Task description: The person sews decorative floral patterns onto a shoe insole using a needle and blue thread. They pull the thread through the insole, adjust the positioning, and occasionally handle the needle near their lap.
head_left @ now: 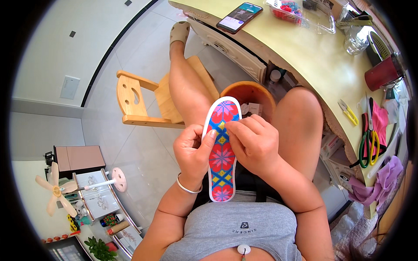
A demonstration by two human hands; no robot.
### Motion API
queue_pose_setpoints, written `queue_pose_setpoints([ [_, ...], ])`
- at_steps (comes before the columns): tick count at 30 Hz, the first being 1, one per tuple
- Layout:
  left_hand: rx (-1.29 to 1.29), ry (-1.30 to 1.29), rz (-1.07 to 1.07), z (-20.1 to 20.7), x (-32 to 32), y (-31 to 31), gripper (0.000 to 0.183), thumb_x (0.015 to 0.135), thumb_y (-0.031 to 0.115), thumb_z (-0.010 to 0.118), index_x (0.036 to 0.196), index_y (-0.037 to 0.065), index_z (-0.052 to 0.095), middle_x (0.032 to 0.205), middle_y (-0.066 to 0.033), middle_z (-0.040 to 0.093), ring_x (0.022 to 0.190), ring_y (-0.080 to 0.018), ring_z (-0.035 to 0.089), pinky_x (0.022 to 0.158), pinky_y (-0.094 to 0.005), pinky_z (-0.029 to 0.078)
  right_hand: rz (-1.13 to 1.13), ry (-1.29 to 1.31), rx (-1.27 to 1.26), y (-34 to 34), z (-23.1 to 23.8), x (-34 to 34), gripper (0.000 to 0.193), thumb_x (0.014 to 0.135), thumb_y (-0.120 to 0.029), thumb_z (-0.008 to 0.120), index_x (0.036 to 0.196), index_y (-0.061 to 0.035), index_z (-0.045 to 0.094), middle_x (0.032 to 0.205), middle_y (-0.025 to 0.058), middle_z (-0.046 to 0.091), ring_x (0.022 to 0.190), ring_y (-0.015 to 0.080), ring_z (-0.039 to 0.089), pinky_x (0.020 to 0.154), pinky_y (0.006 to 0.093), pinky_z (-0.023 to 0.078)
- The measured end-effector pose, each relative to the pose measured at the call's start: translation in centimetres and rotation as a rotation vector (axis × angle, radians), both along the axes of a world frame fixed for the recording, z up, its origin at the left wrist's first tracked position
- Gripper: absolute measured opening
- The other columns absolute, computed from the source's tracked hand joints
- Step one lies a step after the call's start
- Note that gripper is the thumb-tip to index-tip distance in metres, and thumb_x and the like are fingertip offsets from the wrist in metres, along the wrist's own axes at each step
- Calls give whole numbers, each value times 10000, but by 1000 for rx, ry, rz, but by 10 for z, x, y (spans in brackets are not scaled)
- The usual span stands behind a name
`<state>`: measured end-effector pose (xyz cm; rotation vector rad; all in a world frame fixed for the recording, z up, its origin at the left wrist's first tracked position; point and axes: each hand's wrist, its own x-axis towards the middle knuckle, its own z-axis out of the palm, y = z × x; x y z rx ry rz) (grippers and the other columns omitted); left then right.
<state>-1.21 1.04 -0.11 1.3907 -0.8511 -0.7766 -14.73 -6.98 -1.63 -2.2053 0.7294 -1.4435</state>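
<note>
The patterned insole [222,150] is held at the centre of the frame, its left edge clamped by the fingers of the left hand [191,145]. The fingers of the right hand [257,138] are pinched together over its right side (whether anything fine is gripped there cannot be told). Light, bendable handling can be expected, best taken by the white rim [224,98].

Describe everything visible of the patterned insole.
The insole is long, rounded at both ends and white-rimmed, with red and pink flowers between blue and yellow lattice; it looks like stitched cloth. It runs up the picture, patterned face showing. The left hand pinches its left edge; the right hand touches its upper right.
</note>
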Motion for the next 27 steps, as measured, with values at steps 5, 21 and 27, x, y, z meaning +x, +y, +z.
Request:
queue_pose_setpoints([
  [5, -18, -1, -6, 1, 0, 1, 90, 895, 32, 657, 830, -5, 607, 751, 0, 625, 635, -13, 529, 575, -171, 442, -5, 20, 3, 1, 1, 0, 173, 672, -4, 681, 838, -23, 637, 657, 63, 535, 568, 221, 518, 494, 324, 438],
  [21, -118, -682, -7, -3, -2, 2, 83, 817, -8, 701, 808, 6, 620, 661, -58, 591, 547, -111, 514, 519, -239, 417, -8, 153, -39, 6, 8, -3, 171, 638, -33, 668, 784, -45, 581, 648, 58, 501, 565, 215, 509, 483, 323, 429],
  [27, -131, -681, 42, -2, -6, 2, 75, 808, -4, 705, 802, 11, 632, 656, -81, 584, 539, -154, 519, 513, -264, 422, -37, 87, 44, 9, 9, 0, 167, 667, -4, 692, 787, -44, 584, 652, 69, 535, 559, 232, 538, 490, 334, 445],
])
